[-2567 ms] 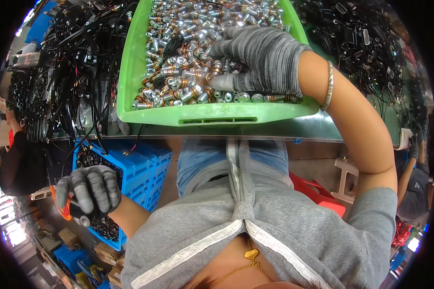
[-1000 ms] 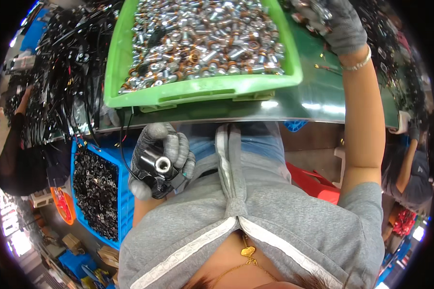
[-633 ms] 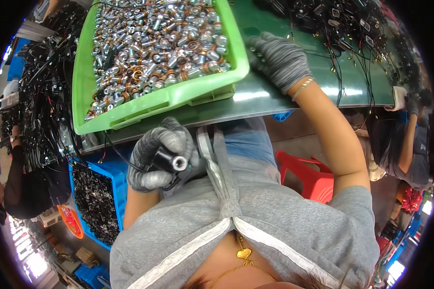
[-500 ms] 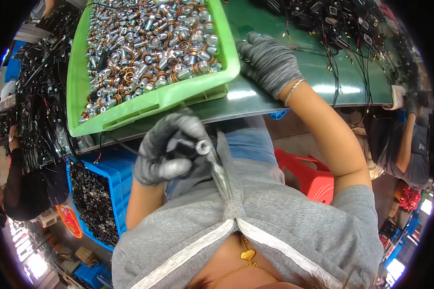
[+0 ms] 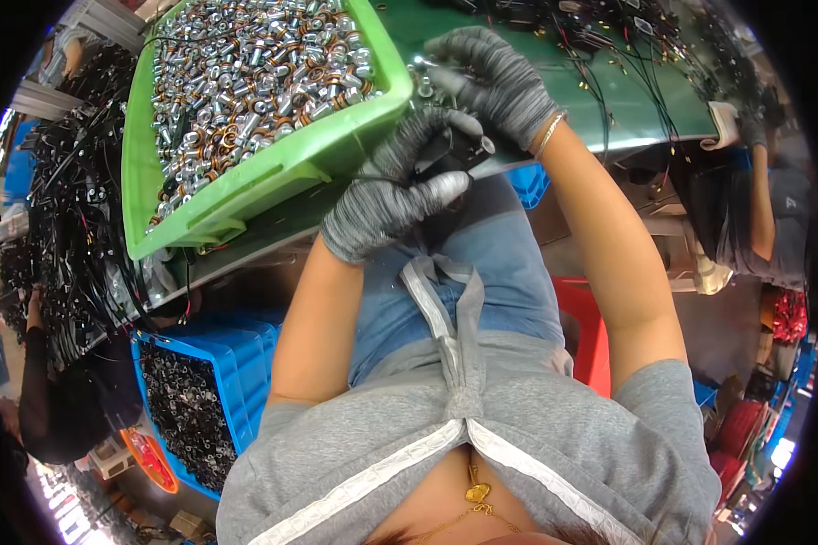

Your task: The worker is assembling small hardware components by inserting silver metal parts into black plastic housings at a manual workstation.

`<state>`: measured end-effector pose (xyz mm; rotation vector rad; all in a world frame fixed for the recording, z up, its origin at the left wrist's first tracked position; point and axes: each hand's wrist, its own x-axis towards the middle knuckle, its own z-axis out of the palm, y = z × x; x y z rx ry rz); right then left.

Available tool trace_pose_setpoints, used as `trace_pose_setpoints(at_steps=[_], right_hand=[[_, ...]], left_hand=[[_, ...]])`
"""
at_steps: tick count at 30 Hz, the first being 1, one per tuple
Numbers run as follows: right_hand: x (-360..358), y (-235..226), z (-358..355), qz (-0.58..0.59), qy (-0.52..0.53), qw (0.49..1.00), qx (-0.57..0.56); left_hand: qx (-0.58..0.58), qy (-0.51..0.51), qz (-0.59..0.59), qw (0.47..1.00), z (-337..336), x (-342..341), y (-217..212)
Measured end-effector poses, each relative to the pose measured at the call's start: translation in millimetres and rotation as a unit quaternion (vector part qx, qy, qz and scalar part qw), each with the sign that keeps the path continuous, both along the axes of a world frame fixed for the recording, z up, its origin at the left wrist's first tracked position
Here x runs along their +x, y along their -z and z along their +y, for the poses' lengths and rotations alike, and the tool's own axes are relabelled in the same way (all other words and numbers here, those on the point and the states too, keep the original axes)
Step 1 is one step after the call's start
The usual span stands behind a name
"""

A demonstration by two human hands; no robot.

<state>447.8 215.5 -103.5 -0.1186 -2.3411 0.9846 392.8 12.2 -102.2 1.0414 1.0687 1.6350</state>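
My left hand (image 5: 395, 186), in a grey knitted glove, is closed round a black part (image 5: 434, 156) with a hollow silver metal tip (image 5: 486, 146). That tip points right, beside the table's near edge. Just above and to the right is my right hand (image 5: 500, 84), gloved the same way, its thumb and fingers pinched on a small silver metal piece (image 5: 421, 62) partly hidden by the fingertips. A few small metal pieces (image 5: 424, 87) show below that thumb, by the tray's corner. Left of both hands stands a green tray (image 5: 273, 171) heaped with silver bolt-like fittings (image 5: 254, 86) bearing copper-coloured rings.
Black cabled parts (image 5: 609, 27) lie on the green table (image 5: 554, 82) at the far right. Dark cables (image 5: 73, 200) pile up at left. Below the table stands a blue crate (image 5: 245, 363) of small dark parts. A red stool (image 5: 586, 331) is behind me; other people work at both sides.
My left hand has moved right and up with the black part, toward my right hand. My right hand has shifted slightly up and now pinches a small silver piece. The view has shifted a little.
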Motion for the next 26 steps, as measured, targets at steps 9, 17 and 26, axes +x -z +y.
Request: trace_pose_setpoints(at_steps=[9,17,26], right_hand=[[35.5,-6.1,28.1,0.133,0.007,0.944,-0.303],[52.3,13.8,36.3,-0.086,-0.005,0.996,-0.016],[53.4,17.8,42.7,-0.125,0.036,0.988,0.082]], left_hand=[[0.018,-0.053,0.006,0.998,-0.9,6.0,10.3],[-0.043,-0.101,0.071,0.991,2.0,12.5,5.6],[-0.076,-0.117,0.036,0.990,9.9,17.7,9.7]])
